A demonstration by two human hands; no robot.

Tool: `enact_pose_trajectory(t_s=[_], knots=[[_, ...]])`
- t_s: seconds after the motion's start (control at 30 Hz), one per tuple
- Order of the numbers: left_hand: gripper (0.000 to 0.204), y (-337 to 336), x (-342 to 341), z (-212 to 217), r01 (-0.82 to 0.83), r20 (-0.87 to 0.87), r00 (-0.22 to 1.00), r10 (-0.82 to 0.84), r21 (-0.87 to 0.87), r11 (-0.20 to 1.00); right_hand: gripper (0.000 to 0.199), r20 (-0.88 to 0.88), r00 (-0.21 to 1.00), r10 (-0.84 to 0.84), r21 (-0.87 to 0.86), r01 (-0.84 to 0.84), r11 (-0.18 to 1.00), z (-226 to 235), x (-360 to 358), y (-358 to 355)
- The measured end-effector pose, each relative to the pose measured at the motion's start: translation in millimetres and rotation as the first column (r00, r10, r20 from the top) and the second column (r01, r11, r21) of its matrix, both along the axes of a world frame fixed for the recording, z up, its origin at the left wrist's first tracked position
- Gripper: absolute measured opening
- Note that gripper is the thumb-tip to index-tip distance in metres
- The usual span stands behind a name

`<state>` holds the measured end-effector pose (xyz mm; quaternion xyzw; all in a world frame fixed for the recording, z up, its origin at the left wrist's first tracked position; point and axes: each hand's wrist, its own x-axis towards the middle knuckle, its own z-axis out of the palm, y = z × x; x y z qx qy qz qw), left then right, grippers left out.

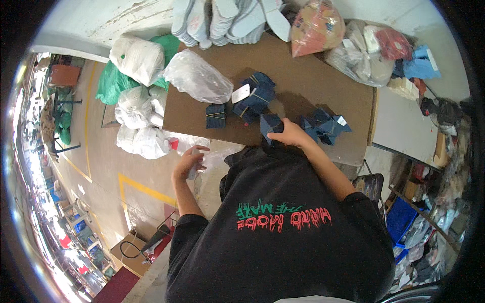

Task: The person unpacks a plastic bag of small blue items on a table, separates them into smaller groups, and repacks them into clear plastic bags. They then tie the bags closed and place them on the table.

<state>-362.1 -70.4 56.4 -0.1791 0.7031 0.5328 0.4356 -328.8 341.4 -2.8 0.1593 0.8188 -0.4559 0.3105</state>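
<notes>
Concrete floor [101,166], yellow lines [144,189]

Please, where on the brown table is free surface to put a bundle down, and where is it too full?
On the brown table, bare room lies in the middle right, between the back bags and the blue pieces beside the right hand. A smaller patch lies left of the small bundle. The back edge is crowded with insoles and a clear bag.

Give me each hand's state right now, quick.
Left hand: off the table's edge, holding a small pale object, unclear what.
Right hand: gripping a dark blue bundle.
</notes>
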Motion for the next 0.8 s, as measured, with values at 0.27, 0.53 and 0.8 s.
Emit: enact_pose_trajectory(t_s=[0.27,0.53,0.8], knots=[[0.036,-47.3,-29.0,49.5,-0.058,-0.094,0.991,0.095,0.338,0.939,0.095,0.161,0.956,-0.246,-0.086,0.262,0.961,-25.0,-7.3,-25.6],[0.031,0.2,-37.6,57.6,0.005,-0.307,0.95,0.053,0.185,0.983,0.09,0.211,0.937,-0.28,-0.719,0.343,0.605,51.2,5.2,-46.4],[0.035,93.4,-40.1,84.4,0.363,-0.574,0.794,-0.201,0.183,0.914,0.089,-0.131,0.966,-0.223,-0.893,-0.017,0.45,134.2,7.5,-58.8]])
